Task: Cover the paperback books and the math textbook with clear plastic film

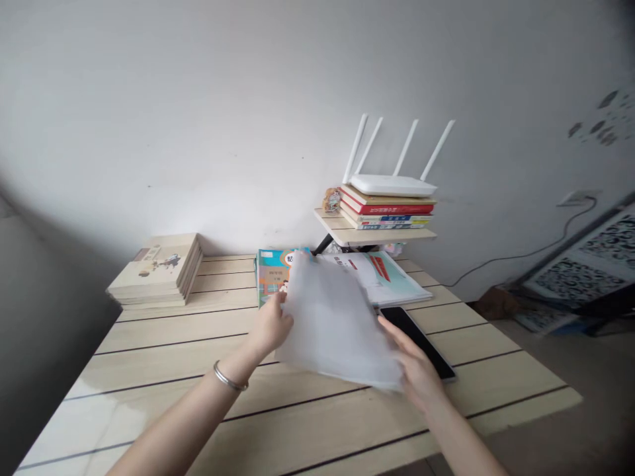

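Observation:
A whitish, translucent-looking batch of thin sheets (337, 324) is tilted above the middle of the table, blurred by motion. I cannot make out whether it is paper or plastic. My left hand (272, 324), below a silver bangle (231, 377), is closed on its left edge with the thumb in front. Along the right edge lies my right hand (414, 363), its fingers holding the lower right side. Partly hidden behind the sheets is a colourful blue and orange book (270, 274). A black tablet or large phone (421, 344) lies by my right hand.
At the left stands a stack of beige books (156, 268). White printed booklets (397, 277) lie at the back right, below a small raised shelf (342, 228) bearing stacked books (391, 210) and a white router (394, 185). The slatted wooden table (198, 357) meets the wall behind.

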{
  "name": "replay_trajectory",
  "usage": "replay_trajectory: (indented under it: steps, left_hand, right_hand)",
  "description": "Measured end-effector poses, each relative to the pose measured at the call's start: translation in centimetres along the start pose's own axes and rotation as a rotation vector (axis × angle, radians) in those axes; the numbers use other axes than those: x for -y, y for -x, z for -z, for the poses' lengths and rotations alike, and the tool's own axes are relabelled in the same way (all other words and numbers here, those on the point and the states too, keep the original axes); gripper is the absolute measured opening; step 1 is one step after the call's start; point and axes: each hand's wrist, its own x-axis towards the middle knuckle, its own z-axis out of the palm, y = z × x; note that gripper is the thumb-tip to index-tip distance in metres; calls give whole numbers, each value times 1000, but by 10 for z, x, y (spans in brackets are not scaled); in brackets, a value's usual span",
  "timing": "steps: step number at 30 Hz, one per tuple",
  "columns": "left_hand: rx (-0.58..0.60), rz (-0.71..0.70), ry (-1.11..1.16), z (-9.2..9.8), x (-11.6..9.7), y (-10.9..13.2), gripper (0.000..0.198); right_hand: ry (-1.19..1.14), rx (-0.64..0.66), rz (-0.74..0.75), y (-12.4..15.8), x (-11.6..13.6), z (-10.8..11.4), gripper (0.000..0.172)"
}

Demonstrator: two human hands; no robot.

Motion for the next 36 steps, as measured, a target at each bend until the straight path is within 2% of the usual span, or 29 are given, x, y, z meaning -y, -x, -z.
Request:
replay_trajectory:
  steps: [4,6,9,11,13,15,18,20,24,26,27,29,30,32,34,35,36]
  left_hand:
    - [-122,-287,-399,-21,-3,24,55]
    - [-176,-396,-572,-33,-6,37,54]
    - [-226,-592,-709,-48,-9,52,49]
    - [-245,-688,-738,-54,-9,58,46]
    - [-203,-756,-731,-56,-8,60,44]
    - [-99,-792,-661,-54,-8,61,46]
    - [31,-770,-369,-50,-12,59,52]
    - [38,-694,-79,-49,-14,56,50]
    - [58,-330,471,-53,-13,47,31]
    - [118,-199,592,-55,-11,44,27]
    - [137,-194,584,-55,-10,44,26]
    - [99,-288,436,-51,-9,46,26]
    - [33,-359,317,-47,-9,47,25]
    - [-181,-463,50,-37,-7,47,23]
    - [-390,-451,-152,-28,-1,44,21]
    - [-433,-405,-203,-25,4,41,21]
    - [-424,-338,-219,-24,10,38,22]
  right_hand:
    - [-217,-122,-305,-6,7,0,27]
    - [-209,-90,-376,-8,8,-4,20]
    - [-164,18,-370,-7,8,-9,20]
    - [-124,40,-359,-6,7,-9,21]
    - [-85,30,-359,-5,5,-7,23]
    - [-61,11,-366,-4,5,-3,25]
    - [-79,3,-350,-3,5,2,26]
    - [-98,-1,-337,-2,6,6,24]
    - [-91,15,-362,1,7,17,21]
    - [-42,22,-402,3,8,22,18]
    - [-13,20,-416,4,9,26,16]
    - [32,15,-417,8,14,32,17]
    - [46,6,-408,10,18,36,19]
    - [57,-46,-383,13,28,47,23]
    - [39,-137,-358,13,37,60,27]
    - [20,-192,-347,10,41,68,27]
    - [-8,-246,-334,6,42,74,24]
